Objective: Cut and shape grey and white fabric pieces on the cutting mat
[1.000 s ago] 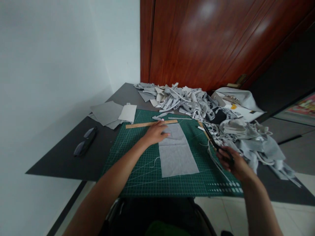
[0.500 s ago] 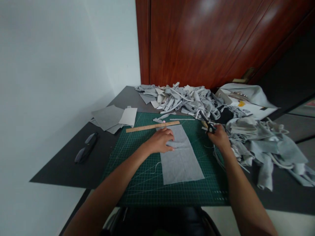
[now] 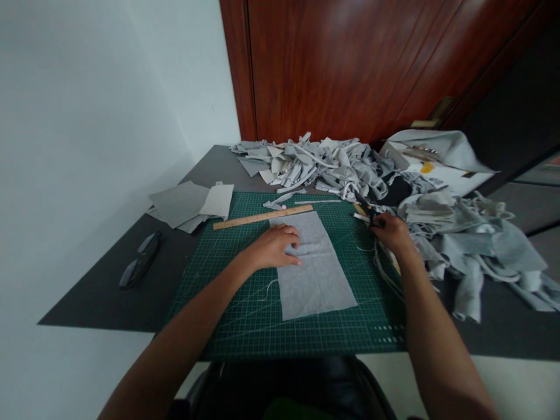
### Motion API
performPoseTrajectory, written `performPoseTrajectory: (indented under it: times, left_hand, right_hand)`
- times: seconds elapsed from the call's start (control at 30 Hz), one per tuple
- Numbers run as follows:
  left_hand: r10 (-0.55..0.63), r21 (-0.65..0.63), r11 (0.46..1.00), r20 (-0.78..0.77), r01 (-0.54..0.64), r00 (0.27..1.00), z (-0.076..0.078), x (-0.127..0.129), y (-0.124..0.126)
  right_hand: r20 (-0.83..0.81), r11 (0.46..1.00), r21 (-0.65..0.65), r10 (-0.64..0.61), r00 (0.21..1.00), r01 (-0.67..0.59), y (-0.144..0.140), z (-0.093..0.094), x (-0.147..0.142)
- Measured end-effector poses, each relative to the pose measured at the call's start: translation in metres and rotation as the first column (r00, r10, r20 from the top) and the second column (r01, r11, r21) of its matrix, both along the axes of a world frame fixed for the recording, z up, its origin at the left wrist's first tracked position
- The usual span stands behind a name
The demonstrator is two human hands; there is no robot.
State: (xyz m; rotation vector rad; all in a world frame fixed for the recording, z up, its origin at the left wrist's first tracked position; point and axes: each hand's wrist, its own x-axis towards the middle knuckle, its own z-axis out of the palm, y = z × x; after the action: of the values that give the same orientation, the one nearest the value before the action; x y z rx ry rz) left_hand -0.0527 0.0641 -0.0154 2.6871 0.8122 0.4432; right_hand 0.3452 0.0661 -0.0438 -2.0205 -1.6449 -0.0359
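Observation:
My left hand [image 3: 277, 246] rests on a light grey piece of fabric [image 3: 319, 286], thumb apart from the fingers. Shallow creases run across the fabric just beside the fingertips. Over on the right, my right hand [image 3: 392, 233] is closed around the black handles of a pair of scissors [image 3: 374, 219], whose blades point away over the scraps at the mat's edge. Under the fabric lies a green cutting mat [image 3: 236, 315] with a grid. A wooden ruler [image 3: 258, 219] lies along the fabric's far edge. A small pink object [image 3: 284, 207] sits just beyond the ruler.
Heaped grey scraps [image 3: 324, 166] line the back of the dark table [image 3: 109, 291]. More folded cloth [image 3: 490, 251] is piled at the right, below a white box [image 3: 455, 175]. At the left lie flat grey fabric pieces [image 3: 181, 204] and eyeglasses [image 3: 140, 261].
The raised fold in the fabric by my left hand has flattened, and the fingers have loosened from it. My right hand keeps the scissors near the same spot. The view has shifted slightly.

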Motion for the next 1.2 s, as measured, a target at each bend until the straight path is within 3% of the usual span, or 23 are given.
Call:
performPoseTrajectory:
  times: [0.27,0.33,0.4,0.47,0.57,0.63,0.7,0.8,0.87,1.03,1.2]
  left_hand:
    - [0.093,0.024,0.995,-0.004,-0.092,0.996,-0.003,0.0,0.002]
    - [0.068,0.015,0.998,-0.01,-0.068,0.998,-0.001,-0.002,0.004]
    - [0.039,-0.001,0.999,-0.011,-0.039,0.999,0.001,-0.005,0.006]
    - [0.025,-0.023,0.999,-0.017,-0.026,1.0,0.002,-0.008,0.007]
    - [0.018,-0.047,0.999,-0.043,-0.02,0.999,0.004,-0.013,0.007]
    - [0.009,-0.06,0.998,-0.056,-0.013,0.998,0.006,-0.016,0.007]
    - [0.011,-0.085,0.996,-0.063,-0.016,0.998,0.007,-0.019,0.007]
    - [0.04,-0.12,0.992,-0.078,-0.049,0.996,0.006,-0.024,0.008]
    - [0.051,-0.123,0.991,-0.087,-0.062,0.995,0.005,-0.027,0.01]
    - [0.09,-0.083,0.992,-0.102,-0.098,0.991,0.001,-0.031,0.016]
    - [0.091,-0.09,0.991,-0.132,-0.104,0.987,-0.003,-0.036,0.021]
  right_hand:
    - [0.085,1.0,0.024,0.002,0.996,-0.004,-0.013,0.004,-0.015]
    - [0.093,0.998,0.059,-0.028,0.995,0.023,-0.015,0.009,-0.024]
    - [0.055,0.99,0.138,0.027,0.998,-0.034,-0.015,0.014,-0.038]
    - [-0.013,0.949,0.146,0.285,0.958,-0.281,-0.014,0.016,-0.057]
    - [-0.051,0.849,0.063,0.527,0.848,-0.524,-0.012,0.013,-0.087]
    - [-0.12,0.716,0.002,0.694,0.71,-0.699,-0.013,0.009,-0.102]
    - [-0.153,0.663,-0.041,0.735,0.661,-0.747,-0.015,0.006,-0.108]
    - [-0.11,0.762,-0.132,0.625,0.773,-0.635,-0.02,0.009,-0.103]
    - [-0.09,0.796,-0.187,0.569,0.817,-0.575,-0.022,0.013,-0.095]
    - [-0.178,0.775,-0.156,0.588,0.789,-0.612,-0.022,0.017,-0.086]
    - [-0.183,0.806,-0.05,0.573,0.799,-0.59,-0.015,0.008,-0.092]
